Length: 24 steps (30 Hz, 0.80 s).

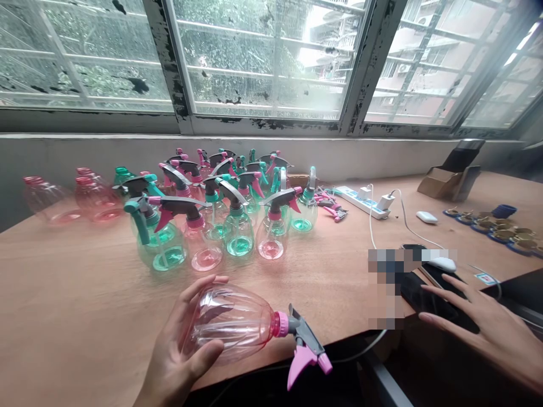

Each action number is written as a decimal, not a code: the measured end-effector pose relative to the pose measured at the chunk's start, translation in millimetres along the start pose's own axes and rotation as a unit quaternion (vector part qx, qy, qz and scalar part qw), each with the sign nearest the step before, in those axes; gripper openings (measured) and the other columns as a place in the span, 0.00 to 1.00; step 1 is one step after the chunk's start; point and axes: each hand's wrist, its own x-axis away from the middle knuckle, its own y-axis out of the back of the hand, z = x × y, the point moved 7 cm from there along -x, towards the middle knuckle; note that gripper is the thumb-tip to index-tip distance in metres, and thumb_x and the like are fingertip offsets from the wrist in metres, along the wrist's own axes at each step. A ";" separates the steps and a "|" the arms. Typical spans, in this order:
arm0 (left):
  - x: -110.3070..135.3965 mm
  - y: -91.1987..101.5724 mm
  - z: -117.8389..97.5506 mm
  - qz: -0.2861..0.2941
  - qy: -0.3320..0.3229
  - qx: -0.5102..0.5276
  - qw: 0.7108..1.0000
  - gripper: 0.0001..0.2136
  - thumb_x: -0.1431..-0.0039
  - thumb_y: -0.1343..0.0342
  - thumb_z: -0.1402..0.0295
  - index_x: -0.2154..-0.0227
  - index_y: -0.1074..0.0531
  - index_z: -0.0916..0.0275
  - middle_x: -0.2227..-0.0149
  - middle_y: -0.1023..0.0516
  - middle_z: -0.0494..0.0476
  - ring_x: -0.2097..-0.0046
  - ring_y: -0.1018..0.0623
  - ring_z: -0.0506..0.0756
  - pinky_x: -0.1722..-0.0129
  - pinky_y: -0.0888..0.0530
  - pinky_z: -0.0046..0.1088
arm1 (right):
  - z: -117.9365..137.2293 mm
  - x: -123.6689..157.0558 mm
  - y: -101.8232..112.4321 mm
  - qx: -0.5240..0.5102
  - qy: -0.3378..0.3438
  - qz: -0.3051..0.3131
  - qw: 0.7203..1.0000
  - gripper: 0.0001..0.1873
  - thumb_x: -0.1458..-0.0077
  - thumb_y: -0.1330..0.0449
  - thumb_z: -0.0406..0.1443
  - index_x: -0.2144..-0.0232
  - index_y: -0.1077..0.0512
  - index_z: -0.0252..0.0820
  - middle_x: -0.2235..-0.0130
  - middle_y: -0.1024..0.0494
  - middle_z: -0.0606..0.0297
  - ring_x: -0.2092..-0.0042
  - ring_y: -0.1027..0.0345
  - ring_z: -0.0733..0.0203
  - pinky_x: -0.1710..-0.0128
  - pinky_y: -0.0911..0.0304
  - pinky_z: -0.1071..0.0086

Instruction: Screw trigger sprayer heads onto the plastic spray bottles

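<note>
A clear pink spray bottle (233, 319) with a grey and pink trigger head lies on its side in my left hand (186, 333), whose fingers wrap round its base. Its nozzle points right and down, out past the table's front edge. At the right, my right hand (475, 316) is held with its fingers spread, over or beside a dark phone-like object (441, 302); whether they touch I cannot tell. Nothing shows in that hand. Beyond the held bottle stand several upright green and pink spray bottles (240, 234) with trigger heads fitted.
Pink bottles without trigger heads (97, 198) stand at the left back. Loose pink trigger parts (333, 206) lie beside a white power strip (360, 200) with cables. Farther right are a white mouse (426, 217), an open cardboard box (449, 175) and gold round pieces (504, 232).
</note>
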 end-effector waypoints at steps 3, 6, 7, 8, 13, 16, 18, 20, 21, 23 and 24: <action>-0.1 -0.1 -0.3 0.004 -0.005 -0.004 1.000 0.31 0.48 0.32 0.47 0.43 0.30 0.46 0.41 0.26 0.51 0.44 0.24 0.59 0.47 0.23 0.19 | -2.6 1.0 0.8 0.001 0.003 -0.004 1.000 0.32 0.45 0.46 0.56 0.46 0.20 0.52 0.34 0.31 0.45 0.37 0.33 0.32 0.43 0.33 0.41; 0.0 -0.8 0.1 0.009 0.000 -0.003 1.000 0.32 0.48 0.32 0.47 0.42 0.31 0.47 0.41 0.27 0.52 0.43 0.25 0.59 0.47 0.23 0.18 | -5.1 1.1 -0.3 0.002 0.016 -0.001 1.000 0.31 0.47 0.44 0.58 0.49 0.18 0.53 0.34 0.31 0.44 0.37 0.33 0.29 0.43 0.34 0.39; 0.0 -1.1 0.0 0.010 0.002 -0.002 1.000 0.32 0.48 0.32 0.47 0.42 0.32 0.47 0.40 0.27 0.52 0.43 0.25 0.59 0.47 0.23 0.19 | -5.1 0.0 -1.6 0.001 0.018 0.007 1.000 0.32 0.48 0.43 0.59 0.49 0.18 0.52 0.34 0.31 0.43 0.37 0.34 0.29 0.43 0.34 0.39; 0.0 -1.4 -0.4 0.011 0.002 -0.003 1.000 0.32 0.48 0.32 0.46 0.42 0.32 0.47 0.40 0.27 0.52 0.43 0.25 0.59 0.47 0.23 0.19 | -4.2 -1.9 -3.2 -0.001 0.018 0.016 1.000 0.33 0.48 0.42 0.59 0.49 0.18 0.51 0.34 0.32 0.41 0.37 0.35 0.28 0.43 0.35 0.38; 0.4 -1.0 -4.3 0.002 -0.010 -0.026 1.000 0.31 0.48 0.32 0.46 0.43 0.30 0.46 0.42 0.26 0.52 0.44 0.24 0.61 0.47 0.22 0.22 | 20.5 -19.6 -4.9 -0.023 0.026 0.045 0.998 0.36 0.44 0.45 0.59 0.42 0.24 0.46 0.32 0.36 0.38 0.33 0.41 0.28 0.41 0.38 0.36; 1.4 -1.1 -5.3 -0.002 -0.007 -0.027 1.000 0.31 0.48 0.32 0.46 0.43 0.30 0.46 0.41 0.26 0.53 0.43 0.24 0.62 0.47 0.21 0.23 | 38.3 -27.9 2.3 -0.016 0.036 0.029 0.999 0.39 0.39 0.49 0.58 0.36 0.32 0.40 0.29 0.42 0.36 0.31 0.44 0.26 0.42 0.37 0.35; 2.0 -1.5 -6.1 -0.004 -0.008 -0.026 1.000 0.30 0.48 0.32 0.46 0.43 0.29 0.46 0.41 0.25 0.52 0.43 0.23 0.61 0.47 0.22 0.22 | 43.4 -28.4 3.7 -0.013 0.058 0.024 0.998 0.39 0.38 0.49 0.57 0.34 0.36 0.39 0.28 0.45 0.36 0.31 0.46 0.27 0.42 0.36 0.36; 2.3 -2.3 -6.8 -0.007 -0.009 -0.018 1.000 0.30 0.49 0.31 0.46 0.43 0.29 0.45 0.42 0.25 0.51 0.44 0.22 0.61 0.48 0.21 0.21 | 37.7 -25.3 -0.4 -0.015 0.075 0.022 0.997 0.41 0.40 0.47 0.57 0.33 0.38 0.40 0.28 0.45 0.37 0.30 0.47 0.27 0.41 0.36 0.36; 2.3 -2.5 -7.3 -0.009 -0.012 -0.013 1.000 0.30 0.49 0.31 0.46 0.44 0.28 0.45 0.42 0.25 0.51 0.45 0.22 0.61 0.49 0.21 0.22 | 30.6 -23.1 -3.7 -0.016 0.076 0.018 0.997 0.43 0.42 0.45 0.58 0.32 0.40 0.41 0.28 0.45 0.38 0.30 0.46 0.27 0.41 0.37 0.36; 2.1 -3.2 -8.1 -0.012 -0.016 -0.004 1.000 0.30 0.50 0.31 0.47 0.44 0.27 0.46 0.42 0.24 0.51 0.46 0.21 0.61 0.49 0.20 0.22 | 13.1 -18.3 -11.0 -0.017 0.081 0.006 0.997 0.49 0.46 0.41 0.59 0.30 0.45 0.42 0.27 0.46 0.38 0.30 0.47 0.26 0.40 0.38 0.35; 2.0 -3.5 -8.3 -0.012 -0.016 -0.002 1.000 0.30 0.50 0.31 0.47 0.45 0.27 0.46 0.42 0.24 0.52 0.46 0.21 0.61 0.49 0.20 0.22 | 4.9 -16.0 -14.8 -0.016 0.088 0.003 0.996 0.50 0.48 0.40 0.59 0.30 0.45 0.43 0.27 0.47 0.38 0.30 0.47 0.26 0.39 0.39 0.34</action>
